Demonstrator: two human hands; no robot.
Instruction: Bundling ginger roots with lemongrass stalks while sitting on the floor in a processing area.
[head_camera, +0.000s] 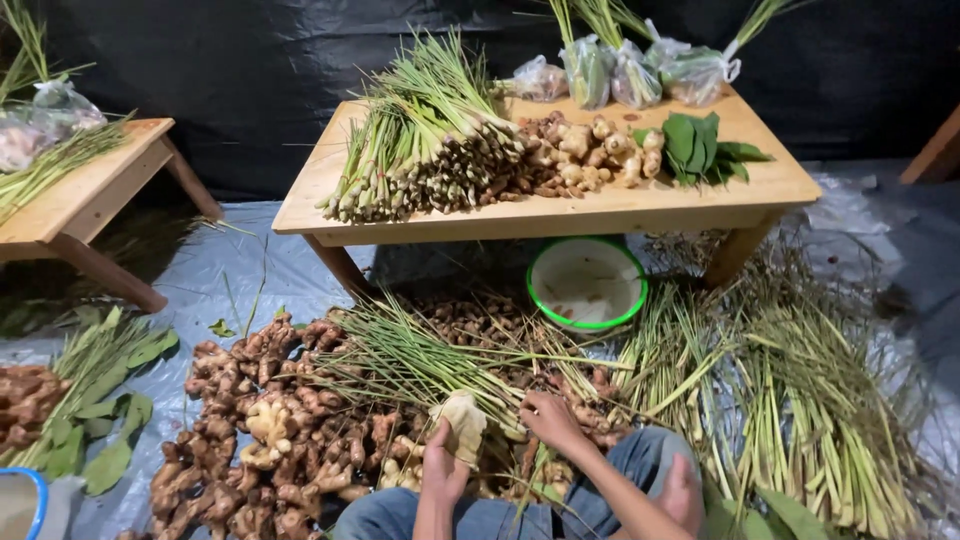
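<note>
Down at the bottom edge, the left hand (443, 468) closes its fingers around a pale, knobbly piece of ginger root (462, 422), held upright just above the person's blue-jeaned knee (400, 512); the fingertips are on the far side of the root and cannot be seen. Just beside it, the right hand (550, 418) rests palm down on a spread of thin green lemongrass stalks (420, 360) lying on the floor, its fingers curled into the stalks, though whether they pinch one is too hard to make out. To the left lies a heap of brown ginger rhizomes (270, 430) on grey plastic sheeting (210, 270), the heap's lower part cut off by the frame. Beyond the hands stands a low pale wooden surface (640, 208) bearing a trimmed lemongrass bundle (420, 150), more ginger (590, 150), dark green leaves (700, 145) and clear plastic bags of produce (640, 70), whose contents are blurred. Under it sits a white bowl with a green rim (587, 283), partly hidden by the surface's front edge. A second wooden surface (90, 190) at far left is cut off.
</note>
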